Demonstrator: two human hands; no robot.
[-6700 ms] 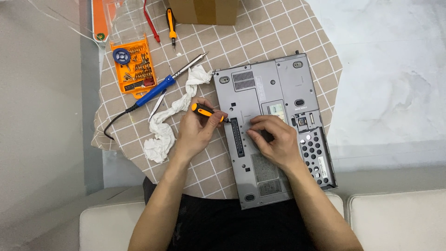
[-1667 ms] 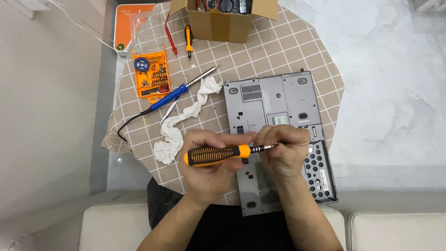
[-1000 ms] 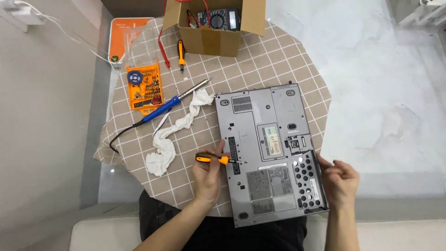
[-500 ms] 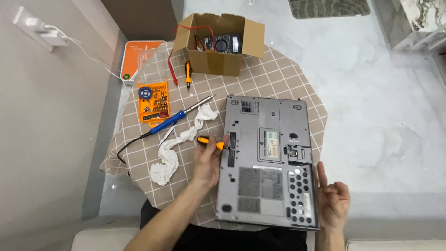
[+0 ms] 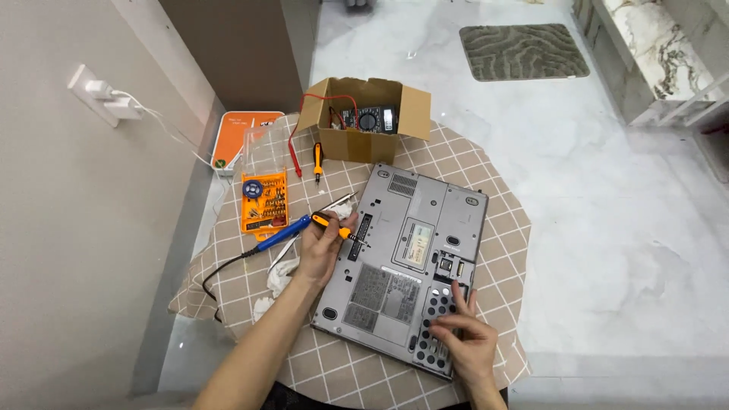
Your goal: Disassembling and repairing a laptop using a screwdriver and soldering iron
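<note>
Since half a second ago our right hand (image 5: 459,338) slides onto the laptop's (image 5: 406,262) near corner on the table (image 5: 493,228); left fingers (image 5: 323,239) pinch the screwdriver (image 5: 332,225). We press straight down, turning slowly.

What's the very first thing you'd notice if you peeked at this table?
The big grey laptop lying upside down in the middle of the checked tablecloth. The left hand presses an orange-handled screwdriver to it, while the right hand steadies its near corner. Behind sits an open cardboard box.
</note>
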